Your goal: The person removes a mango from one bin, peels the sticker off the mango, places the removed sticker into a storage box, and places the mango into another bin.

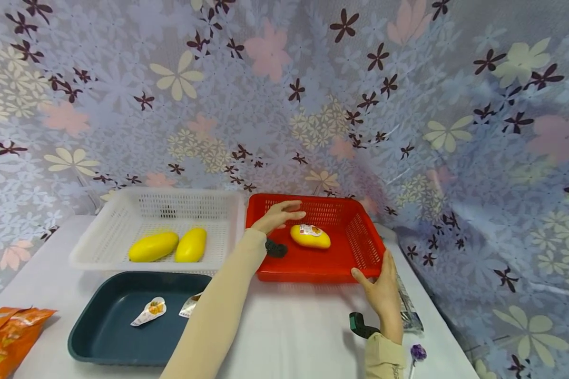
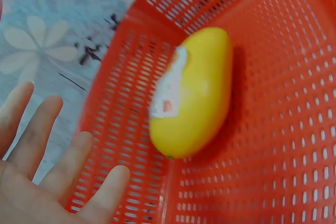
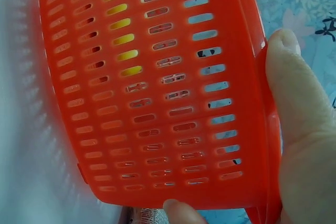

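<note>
Inside the red plastic basket (image 1: 275, 271) lies a yellow mango (image 1: 308, 241) with a white printed sticker on it. My left hand (image 1: 277, 216) hovers over the basket's left side, fingers extended and holding nothing. In the left wrist view those spread fingers (image 2: 73, 166) are apart from the mango (image 2: 207, 93). At the basket's front right corner, my right hand (image 1: 384, 289) grips the rim. Up close in the right wrist view, the thumb (image 3: 294, 82) lies along the rim of the red basket (image 3: 236, 145), and one fingertip shows by its lower edge.
A white basket (image 1: 82, 258) at the back left holds two mangoes (image 1: 154, 246). Before it, a dark teal tray (image 1: 109, 337) contains stickers (image 1: 150, 310), partly hidden by my left arm. An orange packet (image 1: 11, 337) lies far left; a silvery packet (image 1: 410, 310) and purple lollipop (image 1: 418, 352) lie right.
</note>
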A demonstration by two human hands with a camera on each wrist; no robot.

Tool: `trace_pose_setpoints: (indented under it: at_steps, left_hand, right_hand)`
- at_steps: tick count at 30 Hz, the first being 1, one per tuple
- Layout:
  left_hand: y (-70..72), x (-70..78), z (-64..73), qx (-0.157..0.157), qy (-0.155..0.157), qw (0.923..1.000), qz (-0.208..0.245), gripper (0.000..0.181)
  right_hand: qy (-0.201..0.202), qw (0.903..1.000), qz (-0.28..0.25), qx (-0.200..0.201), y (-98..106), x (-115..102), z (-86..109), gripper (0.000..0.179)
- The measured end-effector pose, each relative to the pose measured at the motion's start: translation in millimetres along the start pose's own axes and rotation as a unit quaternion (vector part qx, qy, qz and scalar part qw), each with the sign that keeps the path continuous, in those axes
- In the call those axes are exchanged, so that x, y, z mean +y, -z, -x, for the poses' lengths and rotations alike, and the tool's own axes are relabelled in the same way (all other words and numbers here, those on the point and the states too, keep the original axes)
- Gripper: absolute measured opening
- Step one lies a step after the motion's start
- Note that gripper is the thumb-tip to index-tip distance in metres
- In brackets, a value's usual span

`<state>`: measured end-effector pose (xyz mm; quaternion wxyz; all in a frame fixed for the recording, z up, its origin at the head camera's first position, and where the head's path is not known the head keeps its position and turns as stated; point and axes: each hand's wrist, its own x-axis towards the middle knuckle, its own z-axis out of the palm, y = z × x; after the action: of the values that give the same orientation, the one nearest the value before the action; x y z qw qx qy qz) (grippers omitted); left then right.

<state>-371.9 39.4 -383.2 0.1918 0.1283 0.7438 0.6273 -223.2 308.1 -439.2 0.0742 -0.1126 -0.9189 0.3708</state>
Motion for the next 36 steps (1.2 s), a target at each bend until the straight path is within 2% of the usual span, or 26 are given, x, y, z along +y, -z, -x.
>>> trace_pose_setpoints:
  at_steps: [2,4,7,13,21,26,31,36]
  left_hand:
    - [-2.6,-7.3,-1.0,-0.002,0.018,0.9998,-0.004,0.063]
    - [-4.9,-10.2,-2.9,-0.003,0.019,0.9997,-0.013,0.063]
    - [-6.8,-8.7,-6.8,-0.005,0.01,0.9995,-0.031,0.064]
    - [-6.2,-7.6,-18.5,-0.008,0.014,0.9973,-0.072,0.065]
    - [-13.8,-18.4,-32.8,-0.01,0.022,0.997,-0.073,0.063]
    - [-18.4,-25.7,-37.4,-0.014,0.023,0.9956,-0.09,0.062]
    - [-23.5,-26.5,-43.1,-0.021,0.017,0.9954,-0.092,0.064]
    - [-27.5,-28.7,-49.5,-0.025,0.026,0.9949,-0.095,0.065]
  right_hand:
    - [-0.01,0.9999,0.004,-0.009,0,2,2.9,0.108]
    - [-0.011,0.9999,0.002,-0.009,-1,3,3.9,0.107]
    - [-0.006,1.0,-0.008,-0.001,-2,2,2.9,0.107]
    - [-0.006,0.9998,-0.017,0.007,-3,0,1.0,0.105]
    - [-0.003,0.9997,-0.015,0.021,-5,1,-0.4,0.104]
    - [-0.004,0.9996,-0.016,0.021,-8,2,0.8,0.104]
    - [-0.005,0.9995,-0.017,0.025,-8,3,0.9,0.105]
    - [-0.001,0.9994,-0.022,0.027,-5,2,-0.9,0.104]
